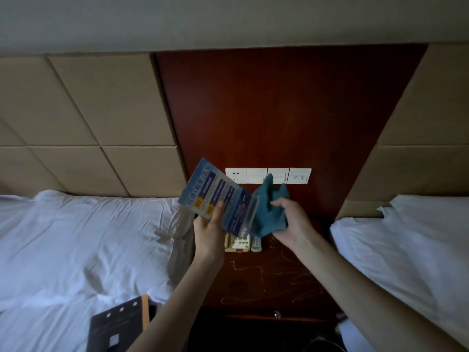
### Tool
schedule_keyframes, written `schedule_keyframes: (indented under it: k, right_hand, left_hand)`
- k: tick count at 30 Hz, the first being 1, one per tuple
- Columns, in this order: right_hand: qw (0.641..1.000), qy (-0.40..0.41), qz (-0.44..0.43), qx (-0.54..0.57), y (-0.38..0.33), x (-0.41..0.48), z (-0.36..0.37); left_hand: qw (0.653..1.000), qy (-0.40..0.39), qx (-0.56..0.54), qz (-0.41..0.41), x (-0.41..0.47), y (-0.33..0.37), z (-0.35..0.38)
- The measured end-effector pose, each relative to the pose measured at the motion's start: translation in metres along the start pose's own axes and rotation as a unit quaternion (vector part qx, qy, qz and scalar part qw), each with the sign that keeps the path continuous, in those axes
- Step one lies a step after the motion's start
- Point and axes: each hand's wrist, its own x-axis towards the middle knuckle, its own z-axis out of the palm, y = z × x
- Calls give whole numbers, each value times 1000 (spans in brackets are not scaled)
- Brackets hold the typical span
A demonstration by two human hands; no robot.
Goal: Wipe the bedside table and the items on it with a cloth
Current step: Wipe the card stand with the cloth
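Note:
My left hand (209, 231) holds a blue printed sign card in a clear stand (218, 199), lifted above the dark wooden bedside table (266, 288). My right hand (294, 221) grips a bunched teal cloth (270, 210), which presses against the card's right edge. Below the hands, at the back of the table, sit a cream telephone (238, 243) and a grey remote control (256, 243), both partly hidden by the card and cloth.
White beds flank the table at left (76, 245) and right (406, 245). A dark folder (116, 326) lies on the left bed near the front. A white switch and socket panel (269, 175) is on the wooden wall panel behind the table.

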Motion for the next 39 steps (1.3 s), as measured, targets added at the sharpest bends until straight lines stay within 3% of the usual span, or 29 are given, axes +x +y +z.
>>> schedule_keyframes:
  k: [13, 21, 29, 34, 39]
  right_hand:
    - [985, 93, 66, -129, 83, 46, -13]
    - [920, 134, 33, -368, 152, 72, -10]
    - [910, 145, 68, -382, 209, 93, 2]
    - [909, 143, 95, -379, 239, 99, 1]
    - [911, 150, 114, -368, 256, 107, 1]
  left_hand:
    - [964, 181, 93, -170, 17, -61, -147]
    - [913, 271, 131, -275, -3, -109, -285]
    - [858, 319, 219, -337, -11, -134, -396]
    - [825, 357, 252, -359, -3, -149, -431]
    - [770, 361, 379, -365, 4, -146, -439]
